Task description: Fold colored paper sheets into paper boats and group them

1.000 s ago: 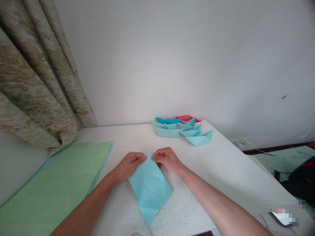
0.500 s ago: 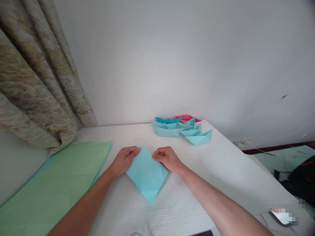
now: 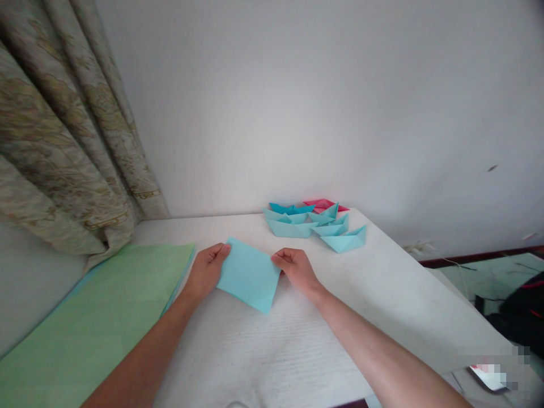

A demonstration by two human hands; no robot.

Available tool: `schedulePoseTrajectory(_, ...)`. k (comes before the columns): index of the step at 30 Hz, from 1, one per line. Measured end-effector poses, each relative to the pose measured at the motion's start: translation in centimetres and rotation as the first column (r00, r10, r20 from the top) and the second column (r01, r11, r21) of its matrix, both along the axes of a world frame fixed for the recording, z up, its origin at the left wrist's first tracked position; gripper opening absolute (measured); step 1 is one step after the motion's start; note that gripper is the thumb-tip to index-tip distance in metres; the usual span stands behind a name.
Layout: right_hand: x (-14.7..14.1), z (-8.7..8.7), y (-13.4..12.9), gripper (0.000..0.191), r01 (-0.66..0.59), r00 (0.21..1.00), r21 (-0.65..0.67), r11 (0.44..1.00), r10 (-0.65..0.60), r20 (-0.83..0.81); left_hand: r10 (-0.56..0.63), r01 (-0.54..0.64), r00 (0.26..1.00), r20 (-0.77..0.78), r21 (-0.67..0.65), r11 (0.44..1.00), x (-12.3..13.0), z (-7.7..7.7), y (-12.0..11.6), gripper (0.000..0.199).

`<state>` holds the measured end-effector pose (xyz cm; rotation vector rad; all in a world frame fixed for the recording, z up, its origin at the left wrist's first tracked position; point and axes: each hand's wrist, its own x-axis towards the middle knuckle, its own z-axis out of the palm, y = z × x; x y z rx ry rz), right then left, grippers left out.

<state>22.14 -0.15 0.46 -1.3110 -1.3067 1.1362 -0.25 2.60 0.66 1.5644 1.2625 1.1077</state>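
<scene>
At the far left a patterned curtain (image 3: 63,124) hangs in folds against a pale, plain wall (image 3: 272,102), its hem near the back corner of a white table (image 3: 263,362). Below it lie large green sheets (image 3: 97,317) with blue edges showing beneath. The left hand (image 3: 207,272) has its fingers closed on the left edge of a light blue paper (image 3: 249,276), held tilted over the middle of the table; the right hand (image 3: 296,270) pinches its right corner, fingers closed. Behind and to the right, blue paper boats (image 3: 293,226) cluster near the wall, with a red paper boat (image 3: 325,204) at the back. Farther right are a cable (image 3: 457,262), a dark bag (image 3: 525,303) and a blurred-out object (image 3: 491,377). No writing is readable.
</scene>
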Motion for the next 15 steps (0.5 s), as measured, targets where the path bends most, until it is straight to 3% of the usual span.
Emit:
schedulePoseTrajectory(7,0.43,-0.23,0.35,0.026,0.12,0.992,0.069,0.99,-0.121,0.015,0.021,-0.021,1.0,0.014,-0.047,0.999,0.13,-0.03,0.16,0.041)
schedulePoseTrajectory(11,0.47,0.09,0.35,0.025,0.211,0.977,0.063,0.975,-0.208,-0.052,-0.093,0.147,0.975,0.203,-0.268,0.952,0.31,0.02,0.01,0.033)
schedulePoseTrajectory(15,0.3,0.39,0.26,0.027,0.169,0.969,-0.048,0.984,-0.175,-0.173,-0.043,0.179,0.928,0.371,-0.342,0.922,0.55,0.17,-0.23,0.032)
